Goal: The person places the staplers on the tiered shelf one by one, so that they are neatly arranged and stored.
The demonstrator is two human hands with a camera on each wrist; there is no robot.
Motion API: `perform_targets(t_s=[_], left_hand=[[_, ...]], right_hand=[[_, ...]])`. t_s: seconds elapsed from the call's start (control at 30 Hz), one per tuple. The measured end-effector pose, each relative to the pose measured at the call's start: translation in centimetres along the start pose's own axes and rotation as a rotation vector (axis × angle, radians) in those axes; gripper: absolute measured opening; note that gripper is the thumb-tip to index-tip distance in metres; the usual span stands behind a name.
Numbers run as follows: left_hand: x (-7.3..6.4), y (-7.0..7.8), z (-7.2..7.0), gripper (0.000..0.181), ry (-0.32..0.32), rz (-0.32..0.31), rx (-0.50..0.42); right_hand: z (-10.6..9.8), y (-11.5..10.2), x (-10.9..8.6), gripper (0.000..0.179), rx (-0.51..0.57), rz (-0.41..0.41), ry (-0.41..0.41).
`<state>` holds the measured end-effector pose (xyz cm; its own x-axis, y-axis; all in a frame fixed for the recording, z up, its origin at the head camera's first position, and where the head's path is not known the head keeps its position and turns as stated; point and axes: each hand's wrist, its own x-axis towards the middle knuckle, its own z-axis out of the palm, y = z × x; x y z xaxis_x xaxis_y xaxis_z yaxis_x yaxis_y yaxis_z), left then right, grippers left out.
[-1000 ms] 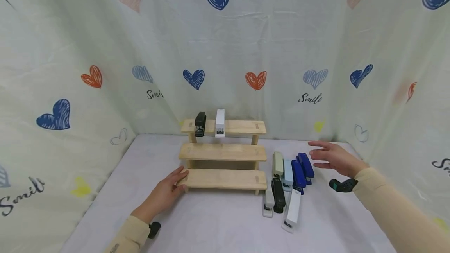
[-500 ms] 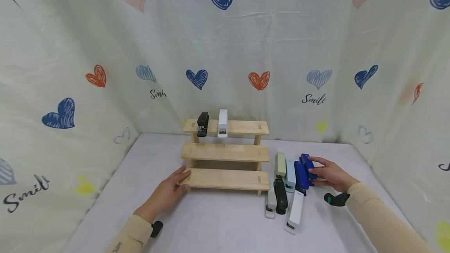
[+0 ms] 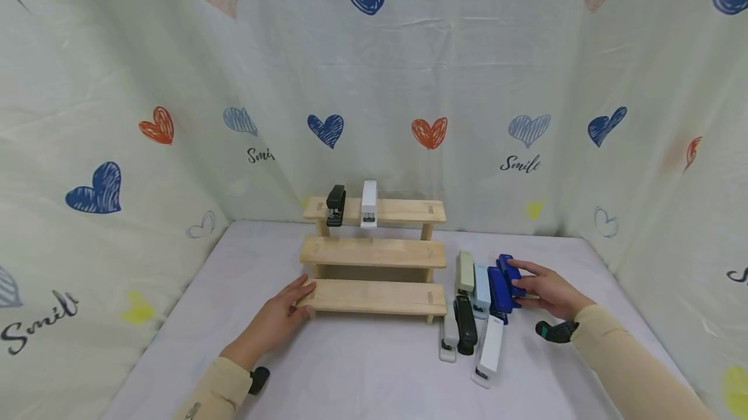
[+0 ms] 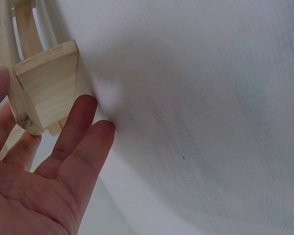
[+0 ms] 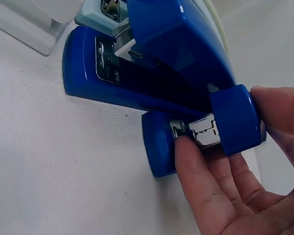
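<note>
1. A three-step wooden rack (image 3: 374,296) stands on a white tablecloth (image 3: 350,374); every place below is told from this rack, as the wearer sees it.
2. At the rack's left end, the left hand (image 3: 274,326) pinches the corner of the lowest step, thumb on one side of the board and index finger on the other; its remaining fingers are spread loosely around the end.
3. To the right of the rack, the right hand (image 3: 552,290) holds the outer blue stapler (image 5: 235,122) between thumb and fingers, a narrow grip around the front of it. Whether its base rests fully on the cloth, I cannot tell.
4. That stapler is the farthest from the rack in a close cluster, just beside the inner blue stapler (image 3: 498,287).
5. Nearer the rack come a light blue stapler (image 3: 481,290) and a pale green stapler (image 3: 465,272).
6. By the rack's front right corner are a small whitish stapler (image 3: 448,332), a black stapler (image 3: 465,326) and a longer white stapler (image 3: 489,348), angled.
7. On the rack's top step, left of its middle, a second black stapler (image 3: 336,204) and a second white stapler (image 3: 369,202) stand apart.
8. Behind the rack hangs a pale curtain (image 3: 374,69) printed with hearts and "Smile".
</note>
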<state>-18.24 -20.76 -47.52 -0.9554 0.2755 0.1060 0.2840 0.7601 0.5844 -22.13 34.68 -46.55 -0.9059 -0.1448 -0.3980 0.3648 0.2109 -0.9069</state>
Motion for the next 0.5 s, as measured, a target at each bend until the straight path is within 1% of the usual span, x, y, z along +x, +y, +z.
perform_targets(t_s=[0.17, 0.33, 0.5], left_hand=[[-0.18, 0.2, -0.07, 0.05, 0.006, 0.001, -0.009], [-0.11, 0.19, -0.02, 0.051, 0.003, -0.003, -0.009], [-0.01, 0.08, 0.05, 0.051, 0.005, -0.006, -0.015]], right_hand=[[0.04, 0.35, -0.05, 0.065, 0.043, -0.001, -0.003], [-0.13, 0.56, 0.12, 0.065, 0.047, -0.015, -0.005], [-0.08, 0.54, 0.14, 0.064, 0.062, -0.011, 0.007]])
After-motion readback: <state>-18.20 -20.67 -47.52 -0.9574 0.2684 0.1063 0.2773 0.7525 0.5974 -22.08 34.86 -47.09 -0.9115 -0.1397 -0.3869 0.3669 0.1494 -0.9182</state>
